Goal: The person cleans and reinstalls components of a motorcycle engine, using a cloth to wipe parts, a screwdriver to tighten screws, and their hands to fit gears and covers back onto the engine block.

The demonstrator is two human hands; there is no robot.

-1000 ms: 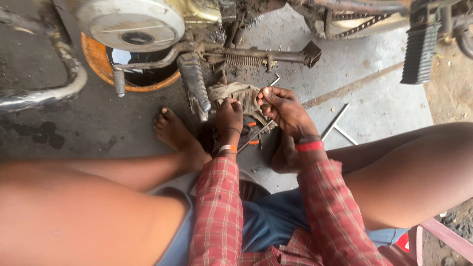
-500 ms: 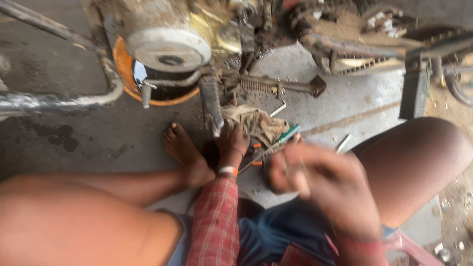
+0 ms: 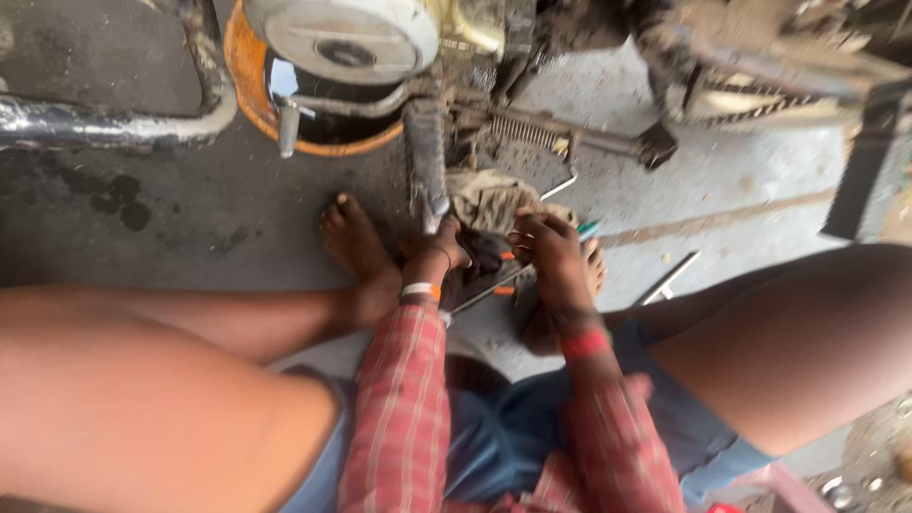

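I sit on the ground with bare knees wide apart, facing the underside of a motorcycle. My left hand (image 3: 439, 249) is curled around a dark greasy part just below the grey foot lever (image 3: 425, 161). Beside it, my right hand (image 3: 551, 255) lies fingers-down on a small pile of tools, over a thin metal shaft with orange grips (image 3: 494, 285). Blur hides whether it grips one. A dirty rag (image 3: 486, 198) lies just beyond both hands. A green-tipped tool (image 3: 587, 229) pokes out to the right of my right hand.
The motorcycle engine (image 3: 342, 38) hangs over an orange basin (image 3: 245, 90). An exhaust pipe (image 3: 104, 123) runs at left, and a side stand with a spring (image 3: 570, 141) at centre. A metal rod (image 3: 671, 277) lies on the concrete. My bare foot (image 3: 353, 242) rests left of the hands.
My right hand, raised toward the camera half a second ago, has come back down onto the tools beside my left hand. The view has shifted closer to the engine.
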